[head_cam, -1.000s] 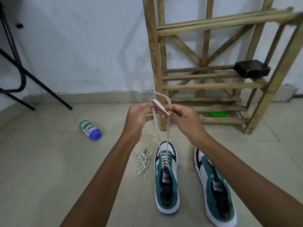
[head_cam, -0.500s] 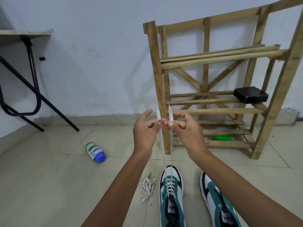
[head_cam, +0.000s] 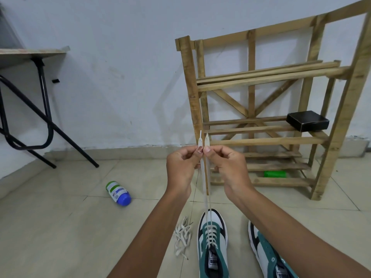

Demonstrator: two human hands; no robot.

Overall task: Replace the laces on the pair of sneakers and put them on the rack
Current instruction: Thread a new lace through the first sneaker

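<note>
Above the left sneaker, both hands are raised with the two ends of the white lace drawn straight up and side by side. A second ago the lace looped loosely over the knuckles; now the loop is gone, both strands run taut from the top eyelets, and the two tips stand level with each other just above the fingers. The left hand pinches one strand between thumb and forefinger, the right hand pinches the other, fingers clamped on the lace, the two thumbs touching.

That reads as evening the ends: the lacing on this shoe looks finished through the eyelets, and the likely next step is tying it. The right sneaker lies just beside it on the floor; it shows no lace, though only part of it is in view. A bundle of loose laces lies on the tiles left of the laced shoe. The wooden rack stands beyond the hands against the wall, holding a black box, so both shoes remain off it.
</note>
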